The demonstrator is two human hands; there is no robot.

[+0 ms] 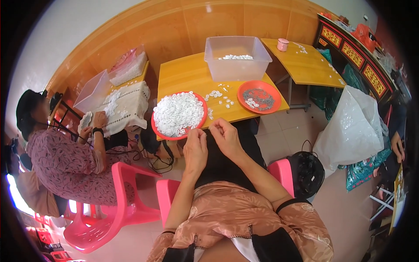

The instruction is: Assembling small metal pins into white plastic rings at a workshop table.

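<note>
My left hand (195,150) and my right hand (225,136) are raised close together at the near edge of the yellow table (179,72). Both have their fingers pinched; whatever they hold, if anything, is too small or hidden to make out. Just beyond my left hand, a red bowl (154,123) is heaped with small white oval plastic pieces (180,111) that have holes in them. Farther right lies an orange-red plate (276,94) with small grey bits (262,97) and a few white pieces. Between bowl and plate, loose white pieces (215,94) are scattered.
A clear plastic bin (238,67) with white pieces stands at the table's back. To my left, a co-worker (72,153) sits at a cloth-covered table (133,105), near a pink chair (118,218). A second yellow table (312,67) and a large white sack (349,131) are on the right.
</note>
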